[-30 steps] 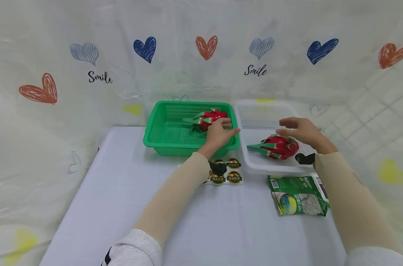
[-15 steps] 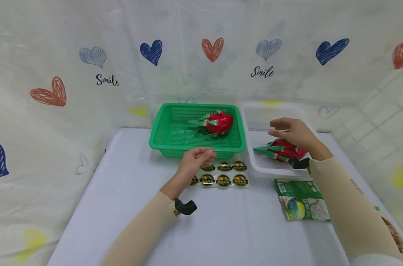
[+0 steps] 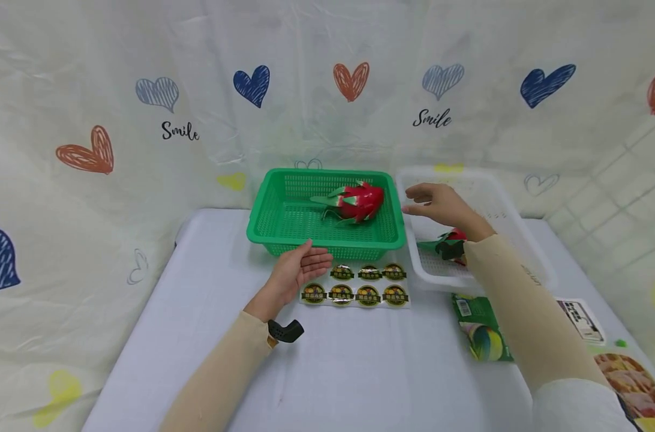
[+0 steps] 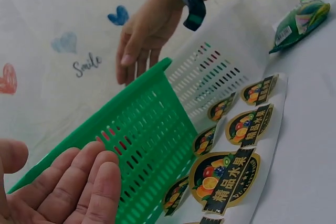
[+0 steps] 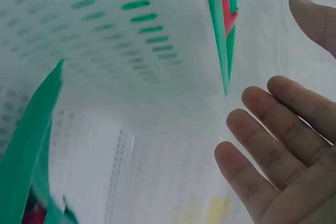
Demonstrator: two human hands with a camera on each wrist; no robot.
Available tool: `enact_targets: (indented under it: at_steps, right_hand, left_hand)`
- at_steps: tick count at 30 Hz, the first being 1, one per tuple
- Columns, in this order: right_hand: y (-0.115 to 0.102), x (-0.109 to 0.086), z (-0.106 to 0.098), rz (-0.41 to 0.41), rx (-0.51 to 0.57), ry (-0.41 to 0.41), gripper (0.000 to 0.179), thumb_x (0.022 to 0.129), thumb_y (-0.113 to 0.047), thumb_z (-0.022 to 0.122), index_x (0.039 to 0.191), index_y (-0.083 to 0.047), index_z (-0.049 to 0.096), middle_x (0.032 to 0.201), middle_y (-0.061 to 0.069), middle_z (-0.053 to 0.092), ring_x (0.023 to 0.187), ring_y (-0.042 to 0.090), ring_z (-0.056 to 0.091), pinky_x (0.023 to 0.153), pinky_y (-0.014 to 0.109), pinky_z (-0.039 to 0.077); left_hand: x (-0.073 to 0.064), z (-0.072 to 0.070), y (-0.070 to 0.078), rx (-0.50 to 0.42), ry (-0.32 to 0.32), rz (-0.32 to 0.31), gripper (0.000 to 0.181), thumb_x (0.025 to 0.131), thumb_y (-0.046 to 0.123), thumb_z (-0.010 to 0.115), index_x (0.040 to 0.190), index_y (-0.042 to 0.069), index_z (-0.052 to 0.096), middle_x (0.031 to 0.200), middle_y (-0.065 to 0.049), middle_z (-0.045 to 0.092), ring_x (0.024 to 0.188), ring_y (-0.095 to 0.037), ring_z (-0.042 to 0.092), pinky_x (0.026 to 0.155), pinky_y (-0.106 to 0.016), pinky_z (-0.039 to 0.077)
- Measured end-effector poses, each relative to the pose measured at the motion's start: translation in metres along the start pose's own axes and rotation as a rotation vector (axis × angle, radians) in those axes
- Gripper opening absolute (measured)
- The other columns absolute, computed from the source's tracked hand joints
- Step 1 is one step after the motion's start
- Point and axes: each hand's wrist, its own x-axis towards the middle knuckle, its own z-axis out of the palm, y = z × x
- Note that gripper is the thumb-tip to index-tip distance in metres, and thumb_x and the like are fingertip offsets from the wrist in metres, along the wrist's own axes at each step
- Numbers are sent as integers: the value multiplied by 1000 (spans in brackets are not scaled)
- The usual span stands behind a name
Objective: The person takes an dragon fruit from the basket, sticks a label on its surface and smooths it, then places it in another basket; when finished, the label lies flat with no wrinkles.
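Observation:
A green basket (image 3: 327, 244) stands at the back with one dragon fruit (image 3: 363, 203) lying in its right half. To its right is a white basket (image 3: 441, 281) with a second dragon fruit (image 3: 456, 235), partly covered by my right wrist. My left hand (image 3: 300, 267), fingers extended and palm turned inward, is at the green basket's front wall; nothing is in it. Over the left side of the white basket hovers my right hand (image 3: 438, 203), holding nothing, with its fingers loosely bent. Both palms show bare in the left wrist view and the right wrist view.
A sheet of round fruit stickers (image 3: 354, 294) lies in front of the green basket. Right of it is a green packet (image 3: 481, 330), partly behind my right forearm. A card (image 3: 581, 318) and a food picture (image 3: 630, 384) lie at the right edge.
My left hand has drawn back from the dragon fruit in the green basket to the basket's front left. My right hand has shifted left over the white basket.

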Motion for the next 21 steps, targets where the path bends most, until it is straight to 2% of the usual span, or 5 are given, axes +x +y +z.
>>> enact_targets:
  at_steps: [4,10,15,21]
  right_hand:
    - [-10,24,10,-3,7,-20,64,102,-36,68,153,-2,48,157,24,49,145,44,46,114,62,43]
    - [-22,58,27,23,-24,-43,68,101,-38,69,153,0,46,158,25,47,146,45,45,117,61,41]
    - [-31,74,34,49,-29,-63,67,102,-34,68,155,0,44,160,26,44,148,45,41,118,62,40]
    - [-40,93,35,65,-42,-83,67,102,-31,68,155,1,42,161,26,42,149,44,40,119,61,39]
  left_hand:
    - [4,-1,-1,3,0,-1,49,113,35,46,139,-3,61,129,-16,73,106,-14,75,91,-26,61]
    - [9,-2,-2,-8,39,34,44,111,27,50,134,-8,63,127,-21,73,100,-14,77,87,-26,62]
    - [11,-3,-2,-16,53,16,45,110,29,52,132,-9,65,122,-19,76,95,-12,77,85,-25,62]
    - [15,-6,-1,7,53,38,48,110,31,54,130,-10,65,124,-23,74,95,-12,77,85,-24,62]
